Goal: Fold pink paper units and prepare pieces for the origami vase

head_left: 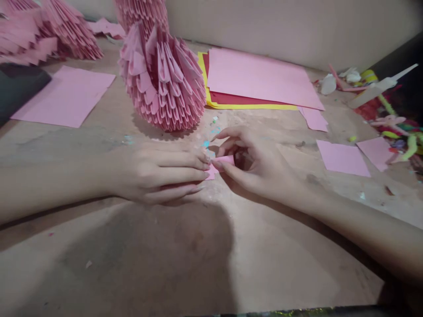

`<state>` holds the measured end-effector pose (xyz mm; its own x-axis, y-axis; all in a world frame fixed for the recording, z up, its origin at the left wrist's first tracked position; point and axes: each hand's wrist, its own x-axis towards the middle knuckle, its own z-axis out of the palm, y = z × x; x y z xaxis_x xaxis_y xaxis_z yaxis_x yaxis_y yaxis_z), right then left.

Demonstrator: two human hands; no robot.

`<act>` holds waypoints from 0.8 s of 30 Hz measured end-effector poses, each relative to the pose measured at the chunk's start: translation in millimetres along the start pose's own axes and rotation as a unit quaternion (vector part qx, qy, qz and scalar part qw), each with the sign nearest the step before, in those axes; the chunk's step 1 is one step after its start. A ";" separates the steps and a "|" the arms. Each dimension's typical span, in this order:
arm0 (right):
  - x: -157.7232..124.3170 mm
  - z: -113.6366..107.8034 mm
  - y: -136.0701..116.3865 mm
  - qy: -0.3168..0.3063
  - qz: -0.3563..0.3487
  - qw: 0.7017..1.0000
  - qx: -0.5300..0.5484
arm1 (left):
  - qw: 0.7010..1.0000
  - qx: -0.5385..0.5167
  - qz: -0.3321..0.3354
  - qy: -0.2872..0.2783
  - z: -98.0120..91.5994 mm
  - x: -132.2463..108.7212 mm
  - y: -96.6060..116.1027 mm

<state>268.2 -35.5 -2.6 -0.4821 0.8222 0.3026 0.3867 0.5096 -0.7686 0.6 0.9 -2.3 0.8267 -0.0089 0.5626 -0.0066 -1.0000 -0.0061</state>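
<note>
The left hand is lying open-palmed over a small pink paper that the right hand is pinching.

Here I'm pinching a slip of smooth, matt paper; the model is bristling with rough, ridged paper folds, the sheets are showing an even, unglossy paper face, the table is looking like scuffed, dull wood, the bottle like smooth plastic!

The paper strip is plain pink.
</note>
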 end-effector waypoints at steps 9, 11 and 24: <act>-12.8 3.6 -11.2 0.055 -0.063 0.981 -0.177 | 0.998 -0.045 -0.043 -0.019 5.8 -7.2 -0.6; -14.6 3.1 -11.8 0.050 -0.033 0.982 -0.181 | 0.997 -0.055 -0.050 -0.020 5.8 -7.3 0.1; -16.6 3.5 -4.1 0.043 -0.163 0.958 -0.232 | 0.995 -0.067 -0.066 -0.034 7.1 -4.6 1.8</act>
<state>271.9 -52.2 -6.4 -0.5778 0.6075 0.5450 0.5434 0.7846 -0.2985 0.8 -0.9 -10.7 0.8612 0.1178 0.4945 0.0329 -0.9836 0.1771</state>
